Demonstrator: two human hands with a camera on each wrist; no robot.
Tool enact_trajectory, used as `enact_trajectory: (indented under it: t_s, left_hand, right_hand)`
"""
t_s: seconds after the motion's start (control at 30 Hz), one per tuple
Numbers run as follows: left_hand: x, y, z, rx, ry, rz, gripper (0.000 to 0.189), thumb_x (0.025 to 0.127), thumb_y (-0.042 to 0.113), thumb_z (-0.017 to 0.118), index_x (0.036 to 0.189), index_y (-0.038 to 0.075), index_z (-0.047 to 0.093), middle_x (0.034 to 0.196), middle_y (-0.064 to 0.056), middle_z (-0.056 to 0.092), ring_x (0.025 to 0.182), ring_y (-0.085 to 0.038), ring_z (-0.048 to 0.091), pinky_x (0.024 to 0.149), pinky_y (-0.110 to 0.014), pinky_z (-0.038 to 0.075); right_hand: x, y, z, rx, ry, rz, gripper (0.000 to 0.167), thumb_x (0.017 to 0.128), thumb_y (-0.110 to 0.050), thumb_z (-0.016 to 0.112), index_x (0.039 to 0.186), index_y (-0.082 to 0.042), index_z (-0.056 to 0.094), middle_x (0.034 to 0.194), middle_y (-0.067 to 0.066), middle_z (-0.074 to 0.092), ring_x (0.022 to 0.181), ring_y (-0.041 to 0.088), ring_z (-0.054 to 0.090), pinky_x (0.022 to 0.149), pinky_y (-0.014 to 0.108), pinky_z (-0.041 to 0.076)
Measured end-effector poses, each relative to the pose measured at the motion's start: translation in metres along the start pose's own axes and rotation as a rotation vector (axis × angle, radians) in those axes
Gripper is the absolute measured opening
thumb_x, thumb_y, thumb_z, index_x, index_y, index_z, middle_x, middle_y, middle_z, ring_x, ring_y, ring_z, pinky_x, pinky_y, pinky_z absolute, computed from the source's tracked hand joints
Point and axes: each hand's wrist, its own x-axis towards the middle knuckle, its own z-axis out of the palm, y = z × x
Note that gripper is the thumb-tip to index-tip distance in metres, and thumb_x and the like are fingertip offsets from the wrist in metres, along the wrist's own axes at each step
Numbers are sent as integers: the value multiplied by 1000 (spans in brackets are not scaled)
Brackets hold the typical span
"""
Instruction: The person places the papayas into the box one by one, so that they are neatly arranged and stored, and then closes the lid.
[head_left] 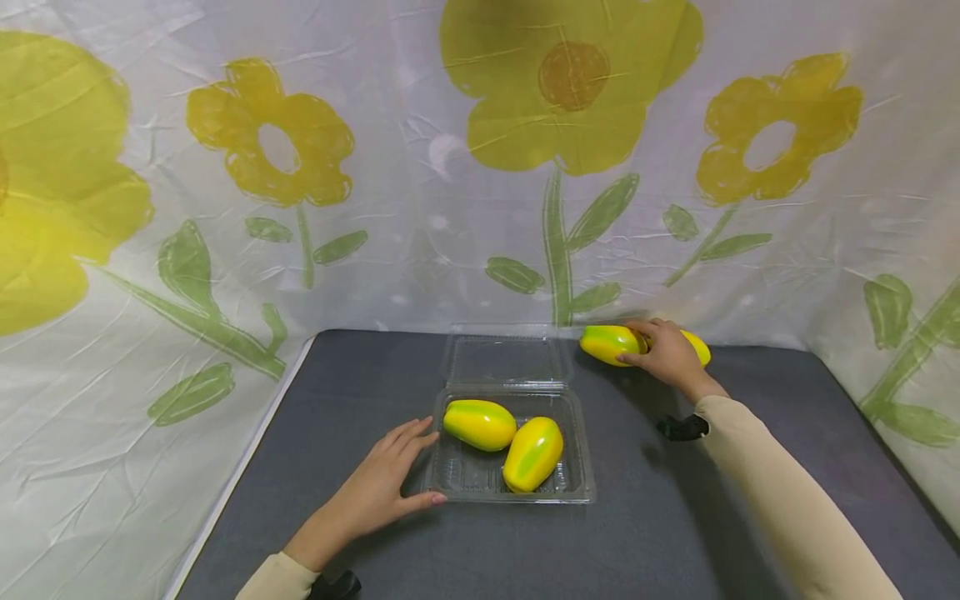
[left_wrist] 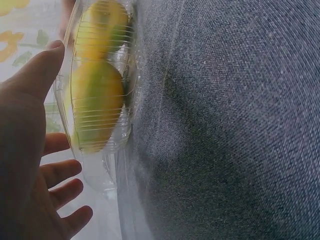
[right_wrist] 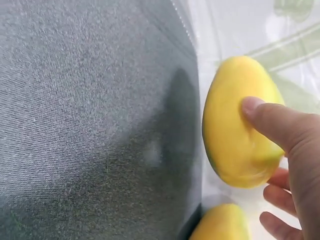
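A clear plastic clamshell box (head_left: 588, 483) stands with its lid (head_left: 508, 358) folded back. Two yellow-green papayas lie inside, the left papaya (head_left: 478, 425) sideways and the right papaya (head_left: 534, 454) slanted. My left hand (head_left: 382, 475) is at the box's left side, fingers spread, thumb near the front corner. At the back of the table, my right hand (head_left: 667, 354) grips another papaya (right_wrist: 240, 130), thumb across its near face and fingers behind it. One more papaya (head_left: 697, 346) shows partly behind that hand.
A dark grey cloth covers the table (head_left: 360, 375). Behind it hangs a white curtain (head_left: 420, 250) printed with yellow flowers, close to the table's back edge. The raised lid lies between the box and that back edge.
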Motion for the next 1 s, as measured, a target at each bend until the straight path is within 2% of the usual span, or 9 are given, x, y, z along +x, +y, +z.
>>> enact_trajectory:
  t_s: [0.3,0.53,0.83,1.0]
  left_hand:
    - [0,0,1,0,10,4,85,82,63,69,148,14,46,161,-6,35,147,-31,35,114,-58,36]
    - [0,0,1,0,9,8,85,82,63,69,147,14,46,161,-6,35,147,-31,35,114,-58,37]
    - [0,-1,1,0,0,12,87,83,68,64,148,15,45,161,-6,35,147,-31,35,114,-58,36]
    - [0,-1,0,7,4,17,88,83,71,61,148,14,45,161,-6,35,147,-31,35,114,-58,36]
  right_hand:
    - [-12,-9,-9,16,22,-54,67,84,-40,78,137,-3,57,114,19,63,108,39,55,88,55,46]
    - [-27,-19,-11,46,34,-98,68,82,-43,79,136,-7,59,127,19,63,116,39,54,95,59,45]
    - [-46,-37,-13,89,62,-147,69,79,-40,82,137,-10,59,121,13,65,110,35,56,92,56,45]
    - [-54,-47,-10,114,56,-186,69,78,-37,84,137,-12,60,127,13,65,114,35,56,94,57,47]
